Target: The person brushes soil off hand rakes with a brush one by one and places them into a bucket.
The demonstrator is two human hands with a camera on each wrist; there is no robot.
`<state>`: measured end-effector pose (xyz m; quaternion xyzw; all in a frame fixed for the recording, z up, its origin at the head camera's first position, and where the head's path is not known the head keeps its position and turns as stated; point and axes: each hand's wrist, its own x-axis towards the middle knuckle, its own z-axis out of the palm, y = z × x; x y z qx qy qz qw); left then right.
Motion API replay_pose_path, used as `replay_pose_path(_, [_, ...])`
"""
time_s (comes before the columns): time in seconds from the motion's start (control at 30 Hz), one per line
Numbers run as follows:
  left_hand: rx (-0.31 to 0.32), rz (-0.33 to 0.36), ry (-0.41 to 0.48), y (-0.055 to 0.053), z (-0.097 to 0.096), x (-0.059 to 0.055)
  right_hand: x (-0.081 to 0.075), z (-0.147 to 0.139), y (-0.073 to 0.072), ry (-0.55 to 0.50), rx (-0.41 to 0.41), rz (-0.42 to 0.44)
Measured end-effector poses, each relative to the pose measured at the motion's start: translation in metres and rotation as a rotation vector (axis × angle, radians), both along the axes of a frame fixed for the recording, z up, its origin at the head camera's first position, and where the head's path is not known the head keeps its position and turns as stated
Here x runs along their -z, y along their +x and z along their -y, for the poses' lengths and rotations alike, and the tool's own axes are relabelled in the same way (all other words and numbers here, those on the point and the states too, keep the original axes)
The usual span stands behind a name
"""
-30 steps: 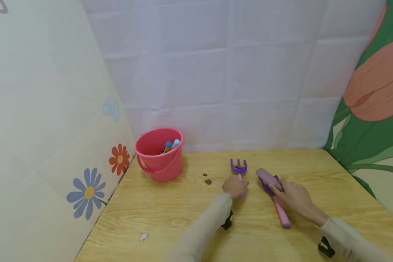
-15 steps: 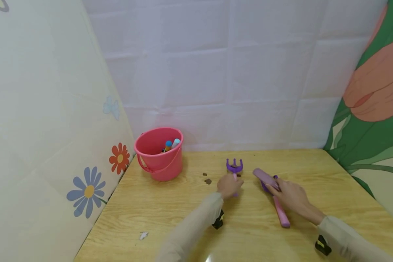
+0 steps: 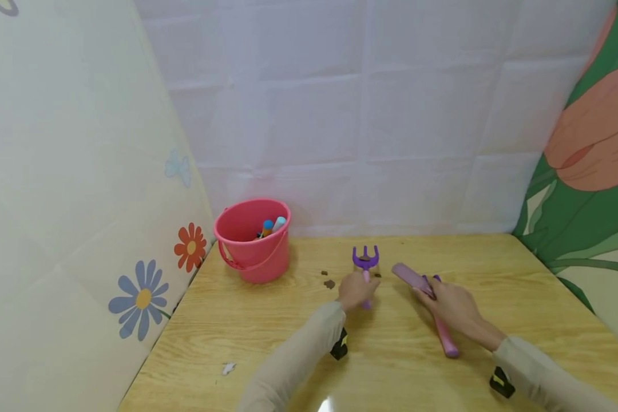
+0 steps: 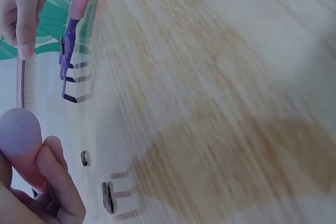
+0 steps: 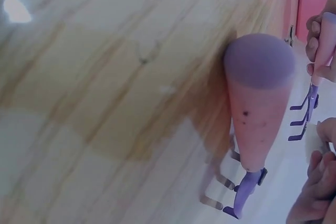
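My left hand point(image 3: 354, 290) grips the pink handle of a small hand rake point(image 3: 365, 263) with purple tines pointing away from me; in the left wrist view its rounded lilac handle end point(image 4: 20, 129) shows between the fingers. My right hand point(image 3: 454, 308) holds a flat mauve brush point(image 3: 411, 277), tilted up to the left; pale bristles point(image 4: 30, 85) show along one side in the left wrist view. Beneath the right hand, a second hand rake point(image 3: 445, 339) lies on the table, its purple head partly hidden by hand and brush. Its speckled pink handle point(image 5: 257, 114) fills the right wrist view's middle.
A pink bucket point(image 3: 262, 260) with several colourful items point(image 3: 268, 228) stands at the back left. Small brown flakes point(image 3: 329, 284) lie left of the held rake, and a white scrap point(image 3: 228, 368) near the front. A white cloth point(image 3: 309, 114) hangs behind the wooden table point(image 3: 195, 326).
My left hand has shifted slightly left with its rake, leaving more space between it and the brush. The right hand and brush have drifted a little left over the second rake.
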<state>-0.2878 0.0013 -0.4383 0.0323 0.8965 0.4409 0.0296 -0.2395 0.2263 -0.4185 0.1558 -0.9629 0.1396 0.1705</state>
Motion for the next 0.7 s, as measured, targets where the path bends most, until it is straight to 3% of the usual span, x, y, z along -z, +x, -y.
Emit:
replay_pose_path(0.27, [-0.016,-0.018,-0.061,0.000,0.010,-0.001,0.000,0.006,-0.002,0.007,-0.040,-0.033])
replay_pose_path(0.5, [-0.023,0.023,0.048,0.002,0.019,0.002,-0.001,0.013,-0.005,-0.030,-0.051,-0.017])
replay_pose_path(0.7, [-0.026,0.028,0.025,0.007,0.024,0.002,0.000,0.018,-0.006,-0.069,-0.060,0.031])
